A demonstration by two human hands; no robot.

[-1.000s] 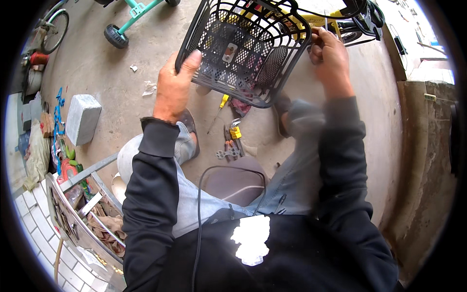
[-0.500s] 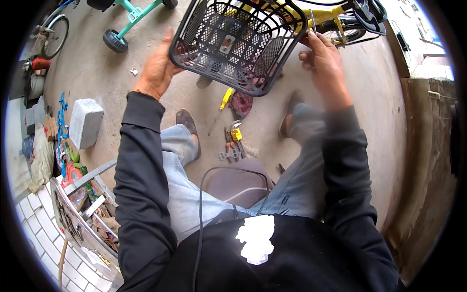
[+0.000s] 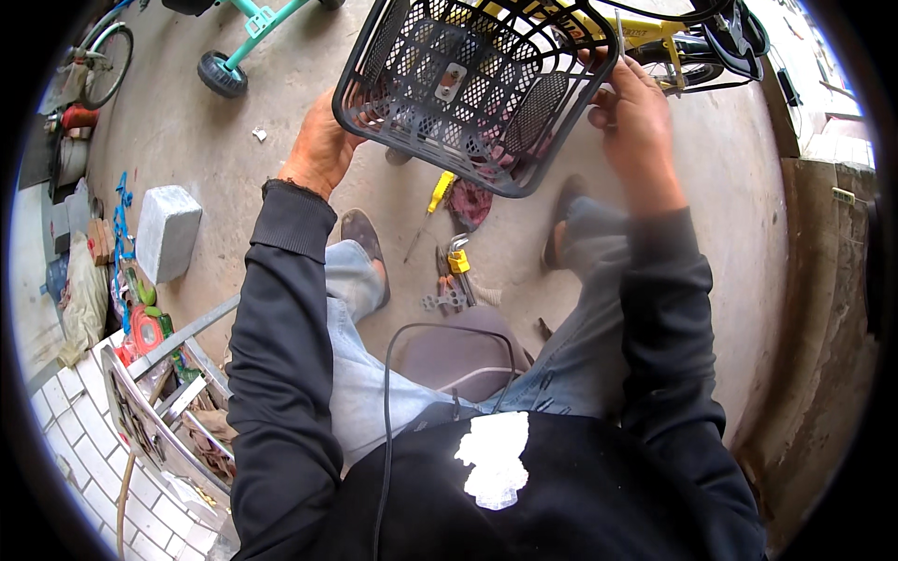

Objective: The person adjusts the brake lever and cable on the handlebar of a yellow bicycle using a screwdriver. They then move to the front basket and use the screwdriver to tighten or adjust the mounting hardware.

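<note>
A black plastic bicycle basket (image 3: 510,178), tilted so that its inside shows, is held up at the top of the view. A small metal plate (image 3: 451,82) sits on its mesh. My left hand (image 3: 323,140) is closed around the left side, with its fingertips hidden behind the basket. At the right rim my right hand (image 3: 636,117) is closed, thumb and forefinger pinched against the edge. A thin metal rod (image 3: 620,35) sticks up from these fingers; its kind cannot be made out. Below the basket lie a yellow-handled screwdriver (image 3: 438,194) and a dark red cloth (image 3: 470,204).
Pliers (image 3: 443,271) and a yellow-marked tool (image 3: 458,260) lie between my feet. A yellow bicycle (image 3: 645,35) stands beyond the basket. A pale block (image 3: 168,234) and a metal frame (image 3: 178,346) are at the left. A low wall (image 3: 823,280) runs along the right.
The basket has shifted a little right and toward me, with both hands moving along. The thin rod has moved right with my right hand.
</note>
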